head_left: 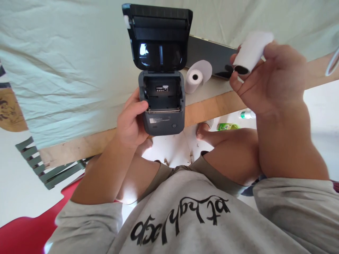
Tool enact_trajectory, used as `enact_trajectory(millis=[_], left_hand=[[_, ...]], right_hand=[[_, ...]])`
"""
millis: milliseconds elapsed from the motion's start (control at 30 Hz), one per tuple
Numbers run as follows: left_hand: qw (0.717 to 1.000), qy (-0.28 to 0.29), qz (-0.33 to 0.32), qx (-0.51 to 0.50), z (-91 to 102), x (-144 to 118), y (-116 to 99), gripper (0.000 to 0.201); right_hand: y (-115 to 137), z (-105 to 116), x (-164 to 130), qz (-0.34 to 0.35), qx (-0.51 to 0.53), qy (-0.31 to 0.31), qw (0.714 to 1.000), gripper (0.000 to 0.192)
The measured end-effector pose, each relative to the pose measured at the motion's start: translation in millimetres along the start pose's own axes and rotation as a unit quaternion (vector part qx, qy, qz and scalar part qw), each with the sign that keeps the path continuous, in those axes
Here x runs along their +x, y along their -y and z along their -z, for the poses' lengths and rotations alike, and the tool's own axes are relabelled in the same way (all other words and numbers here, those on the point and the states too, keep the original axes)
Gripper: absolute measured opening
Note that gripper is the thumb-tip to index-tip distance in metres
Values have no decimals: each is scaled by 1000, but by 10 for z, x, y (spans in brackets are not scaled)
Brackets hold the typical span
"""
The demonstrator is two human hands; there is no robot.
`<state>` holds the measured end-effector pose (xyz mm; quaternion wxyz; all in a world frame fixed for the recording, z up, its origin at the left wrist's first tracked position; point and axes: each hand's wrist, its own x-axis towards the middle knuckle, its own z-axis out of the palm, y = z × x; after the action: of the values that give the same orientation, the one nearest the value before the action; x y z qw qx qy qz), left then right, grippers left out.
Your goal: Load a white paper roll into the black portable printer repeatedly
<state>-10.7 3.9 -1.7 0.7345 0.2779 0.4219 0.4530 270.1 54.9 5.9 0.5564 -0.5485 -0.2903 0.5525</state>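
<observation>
Nearest, at centre frame, the left hand (131, 121) clasps the side of a dark grey plastic box-shaped printer (162, 102), lid tipped up, paper bay bare. Upper right, the right hand (267, 79) holds a smooth white paper roll (251, 51), core end facing down-left toward that bay. Beyond, a second white paper roll (197, 76) lies on the cloth-covered tabletop (66, 70).
</observation>
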Motion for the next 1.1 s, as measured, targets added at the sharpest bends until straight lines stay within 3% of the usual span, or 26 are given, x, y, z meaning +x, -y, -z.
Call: enact_trajectory(millis=[133, 200, 267, 333, 433, 533, 600, 800, 1100], left_hand=[[999, -6, -49, -1, 29, 30, 65, 36], [998, -12, -68, 2, 35, 40, 89, 36], [997, -13, -81, 4, 36, 48, 107, 35], [997, -8, -80, 6, 36, 54, 117, 35], [996, -8, -92, -2, 31, 54, 122, 33], [994, -16, -104, -5, 23, 35, 116, 28], [995, -14, -97, -6, 23, 18, 111, 28], [994, -6, -107, -28, 72, -9, 141, 25], [993, -2, -111, -31, 115, -10, 191, 27]], right_hand=[[175, -207, -176, -14, 84, -64, 994, 17], [182, -333, -292, 36, 60, -67, 995, 11], [114, -463, -414, 148, 10, 3, 989, 29], [1, -588, -526, 276, -51, 114, 953, 38], [-129, -755, -643, 397, -195, 235, 865, 43], [-133, -880, -681, 454, -315, 267, 789, 51], [-100, -928, -670, 474, -347, 264, 765, 52], [-96, -947, -630, 421, -350, 276, 790, 28], [-253, -887, -608, 493, -388, 205, 751, 34]])
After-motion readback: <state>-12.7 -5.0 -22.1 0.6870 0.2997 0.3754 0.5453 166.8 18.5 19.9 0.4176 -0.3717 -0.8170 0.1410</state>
